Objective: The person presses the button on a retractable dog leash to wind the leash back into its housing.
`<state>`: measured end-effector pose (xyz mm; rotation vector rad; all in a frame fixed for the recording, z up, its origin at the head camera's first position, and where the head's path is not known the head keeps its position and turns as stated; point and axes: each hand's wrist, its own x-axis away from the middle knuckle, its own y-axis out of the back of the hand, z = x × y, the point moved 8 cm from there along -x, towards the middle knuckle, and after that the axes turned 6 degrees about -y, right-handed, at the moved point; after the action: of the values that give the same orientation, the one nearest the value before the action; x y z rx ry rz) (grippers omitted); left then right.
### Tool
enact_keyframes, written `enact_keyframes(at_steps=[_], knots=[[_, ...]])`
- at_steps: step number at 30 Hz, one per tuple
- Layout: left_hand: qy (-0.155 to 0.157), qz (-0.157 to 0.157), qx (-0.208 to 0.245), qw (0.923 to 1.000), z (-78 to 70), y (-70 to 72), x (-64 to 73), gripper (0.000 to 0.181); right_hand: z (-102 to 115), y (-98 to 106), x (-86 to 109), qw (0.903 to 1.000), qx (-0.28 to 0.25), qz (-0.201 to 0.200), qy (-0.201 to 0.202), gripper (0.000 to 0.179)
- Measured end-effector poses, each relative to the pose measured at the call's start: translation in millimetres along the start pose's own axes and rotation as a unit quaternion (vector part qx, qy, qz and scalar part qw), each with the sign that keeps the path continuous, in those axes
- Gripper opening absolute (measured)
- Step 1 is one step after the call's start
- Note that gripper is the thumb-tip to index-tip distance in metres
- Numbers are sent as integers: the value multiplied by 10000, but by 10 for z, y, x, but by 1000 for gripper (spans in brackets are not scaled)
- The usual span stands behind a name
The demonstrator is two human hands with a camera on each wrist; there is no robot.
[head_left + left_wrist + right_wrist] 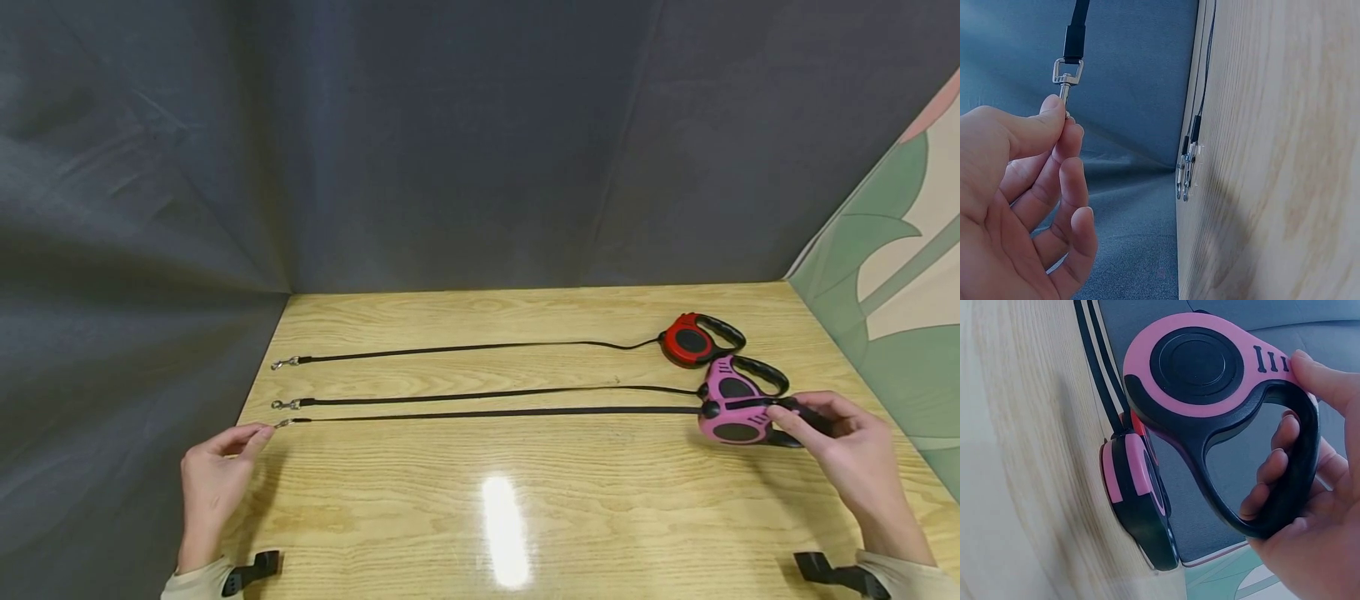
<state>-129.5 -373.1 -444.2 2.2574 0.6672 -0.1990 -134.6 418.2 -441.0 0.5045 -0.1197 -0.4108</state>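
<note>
My right hand (851, 437) grips the black handle of a pink retractable dog leash (1141, 369), its fingers curled through the loop. Between thumb and index finger my left hand (221, 475) pinches the metal snap hook (1065, 81) at the end of that leash. The black strap (510, 412) runs nearly straight between both hands, raised off the table. Behind it a second pink leash (731, 385) lies on the table, partly hidden by the held one. Farther back lies a red leash (678, 354). Their straps stretch left, ending in snap hooks (285, 404).
The wooden table (375, 500) meets a dark grey cloth (465, 167) at the back and left. On the right stands a panel with a green and pink leaf pattern (892, 250). A bright light reflection falls on the table's front middle.
</note>
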Motion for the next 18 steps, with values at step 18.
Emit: enact_keyframes(at_steps=[18], knots=[[-8, 126, 18, 9999, -30, -33, 9, 8, 57, -48, 14, 9996, 34, 143, 236, 25]])
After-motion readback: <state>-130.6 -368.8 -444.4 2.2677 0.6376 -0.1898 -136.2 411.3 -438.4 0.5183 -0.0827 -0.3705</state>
